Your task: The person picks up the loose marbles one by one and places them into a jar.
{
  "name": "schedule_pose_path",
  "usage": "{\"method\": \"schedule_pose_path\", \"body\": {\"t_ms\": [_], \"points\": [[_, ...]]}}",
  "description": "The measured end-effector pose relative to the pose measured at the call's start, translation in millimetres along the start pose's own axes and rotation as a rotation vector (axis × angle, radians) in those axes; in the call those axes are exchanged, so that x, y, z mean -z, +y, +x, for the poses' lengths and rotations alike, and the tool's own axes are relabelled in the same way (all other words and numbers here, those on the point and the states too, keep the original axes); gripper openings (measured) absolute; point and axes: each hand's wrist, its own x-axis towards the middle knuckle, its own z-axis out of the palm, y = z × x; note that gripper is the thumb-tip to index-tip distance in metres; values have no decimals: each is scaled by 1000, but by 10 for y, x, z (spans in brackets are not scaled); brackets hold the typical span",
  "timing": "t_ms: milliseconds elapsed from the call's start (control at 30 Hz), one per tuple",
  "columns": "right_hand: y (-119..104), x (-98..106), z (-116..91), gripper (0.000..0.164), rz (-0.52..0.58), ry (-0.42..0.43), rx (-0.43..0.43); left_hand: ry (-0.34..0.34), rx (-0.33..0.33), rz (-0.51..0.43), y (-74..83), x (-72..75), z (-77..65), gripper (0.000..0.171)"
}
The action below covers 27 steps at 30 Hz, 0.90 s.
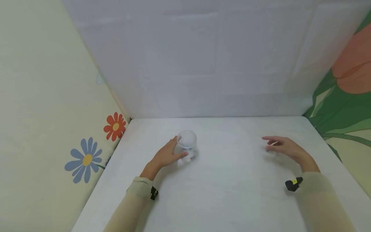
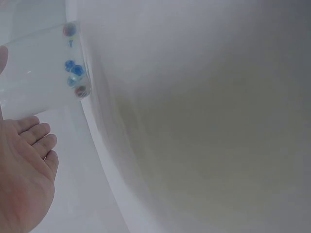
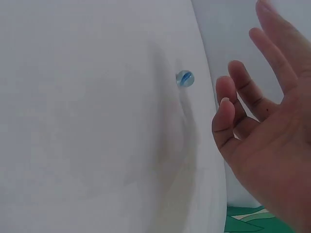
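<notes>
A clear jar (image 1: 189, 143) with several marbles (image 2: 77, 71) at its bottom stands upright on the white table. My left hand (image 1: 166, 154) holds the jar loosely at its left side, the thumb across its front and a fingertip showing through the clear wall. Some of the marbles are blue; others have reddish-brown in them. Over on the right, my right hand (image 1: 282, 146) hovers low over the table with its fingers loosely bent and nothing in them. Close beside its fingertips, a clear marble (image 3: 184, 78) with a blue swirl lies on the table.
The white tabletop (image 1: 220, 180) spans both hands. Behind it rises a white sheet (image 1: 185, 64). Flower-patterned walls stand on both sides, with a blue flower (image 1: 87, 160) at the left and green leaves (image 1: 345, 112) at the right.
</notes>
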Motion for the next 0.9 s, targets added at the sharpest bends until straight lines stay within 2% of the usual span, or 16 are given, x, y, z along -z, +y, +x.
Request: {"method": "schedule_pose_path", "body": {"t_ms": [200,467,667,800,900], "points": [[128,20,-33,68,-18,-25,-38,3,-1,1,-4,-7,1,101],[295,6,-9,70,-120,-25,-72,6,1,-8,-2,-9,2,98],[326,-5,55,69,-180,-34,-48,2,0,-7,10,2,-4,98],[332,-13,97,62,-212,-54,16,2,6,4,4,1,-1,98],[327,-18,135,57,-215,-76,22,2,10,4,-1,1,-1,97]]}}
